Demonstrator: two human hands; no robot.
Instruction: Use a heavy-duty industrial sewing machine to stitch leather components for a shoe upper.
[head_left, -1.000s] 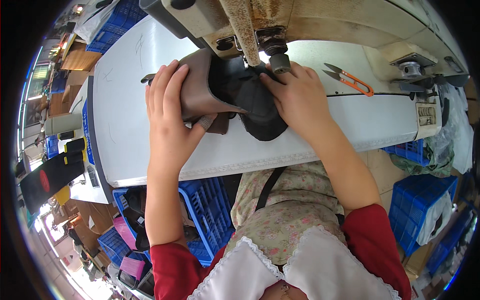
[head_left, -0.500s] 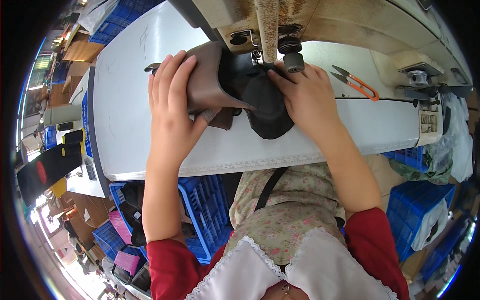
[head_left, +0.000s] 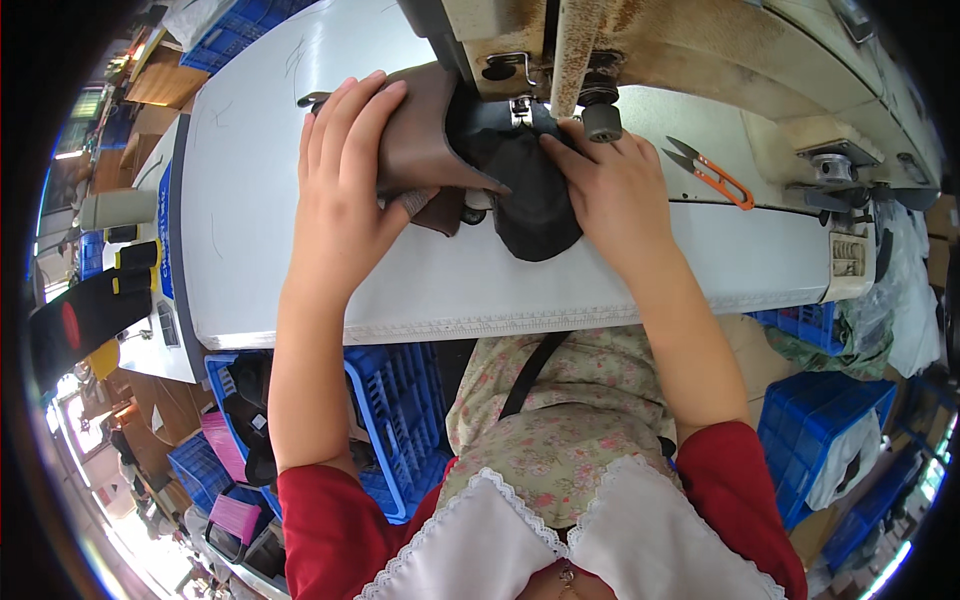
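Note:
A sewing machine point(head_left: 690, 50) with a worn beige head stands over the table. Beneath its presser foot point(head_left: 521, 110) lies black cloth point(head_left: 535, 205), joined to a curved brown leather-like piece point(head_left: 425, 135). My left hand point(head_left: 345, 195) is closed around the brown piece, fingers over its outer side and the thumb tucked at its lower edge; a grey wrap covers the thumb. My right hand point(head_left: 620, 190) grips the black cloth just right of the foot, with some fingertips hidden behind the machine's dark knob point(head_left: 601, 122). The needle tip and the stitches cannot be made out.
Orange-handled thread snips point(head_left: 712, 172) lie on the machine bed to the right. A ruler strip point(head_left: 520, 325) runs along the table's near edge. Below left stands a blue crate point(head_left: 405, 430) beside dark pieces; another blue crate point(head_left: 815, 430) stands at the lower right.
The view has shifted slightly, showing the presser foot more plainly. Both hands keep their hold, and the brown piece and black cloth stay at the foot with little visible movement.

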